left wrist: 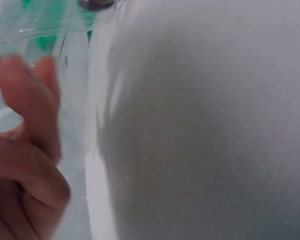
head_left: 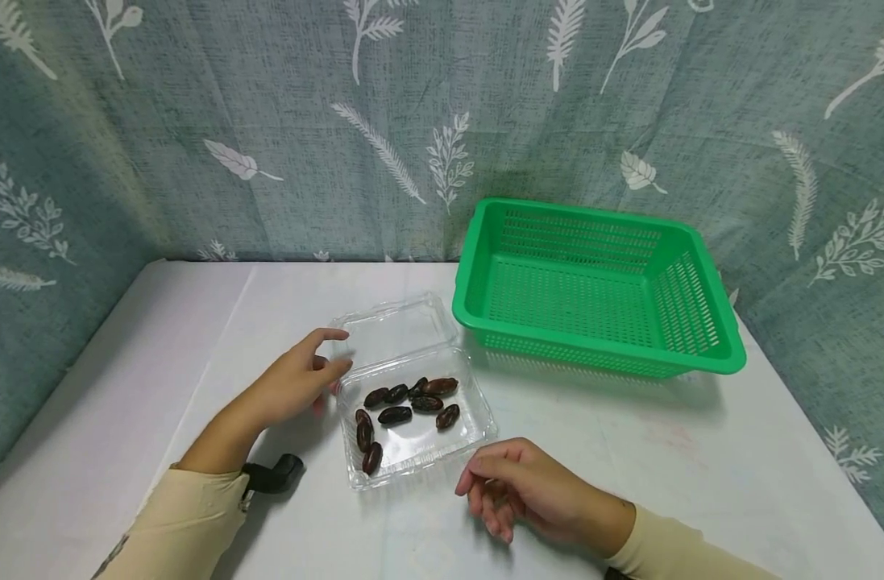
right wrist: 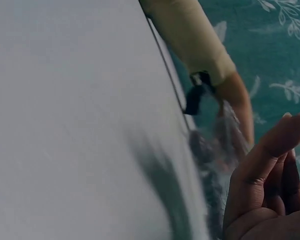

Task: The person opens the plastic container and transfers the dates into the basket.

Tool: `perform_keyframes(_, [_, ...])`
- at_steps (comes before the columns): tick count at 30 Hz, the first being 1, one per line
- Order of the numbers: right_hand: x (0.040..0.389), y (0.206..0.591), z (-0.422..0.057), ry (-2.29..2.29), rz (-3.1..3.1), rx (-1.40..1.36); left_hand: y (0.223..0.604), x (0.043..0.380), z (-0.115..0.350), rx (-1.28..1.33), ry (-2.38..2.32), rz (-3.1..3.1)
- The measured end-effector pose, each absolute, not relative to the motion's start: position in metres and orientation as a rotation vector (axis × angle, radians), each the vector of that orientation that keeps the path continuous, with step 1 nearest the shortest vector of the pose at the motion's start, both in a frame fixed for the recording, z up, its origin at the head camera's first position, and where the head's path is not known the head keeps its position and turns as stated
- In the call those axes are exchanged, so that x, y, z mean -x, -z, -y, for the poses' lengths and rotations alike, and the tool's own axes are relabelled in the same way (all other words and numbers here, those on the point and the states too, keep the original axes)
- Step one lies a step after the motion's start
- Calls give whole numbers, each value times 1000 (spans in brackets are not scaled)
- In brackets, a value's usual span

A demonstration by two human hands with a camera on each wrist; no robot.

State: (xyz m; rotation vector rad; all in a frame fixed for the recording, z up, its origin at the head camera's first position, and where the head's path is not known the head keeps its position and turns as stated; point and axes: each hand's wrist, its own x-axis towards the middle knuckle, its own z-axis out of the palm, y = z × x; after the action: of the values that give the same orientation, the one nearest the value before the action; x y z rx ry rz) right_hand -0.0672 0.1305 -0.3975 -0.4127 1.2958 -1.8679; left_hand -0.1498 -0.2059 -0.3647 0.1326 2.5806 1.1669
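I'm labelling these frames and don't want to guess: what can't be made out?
- Head view: whether the left hand touches the box; part of the hand hides its own far side.
- Left wrist view: most of the dates, cut off by the top edge.
- Right wrist view: the box's contents, blurred; part of the right hand, cut off by the right edge.

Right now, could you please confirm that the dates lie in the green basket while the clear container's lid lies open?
Not quite: the head view shows the dates in the clear container, not in the green basket; the lid does lie open.
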Motion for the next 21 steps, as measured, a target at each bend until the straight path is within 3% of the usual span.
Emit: perform_keyframes(21, [84,380,-147,1792,-1305,635,380,164,199,-70,-1583,-2308])
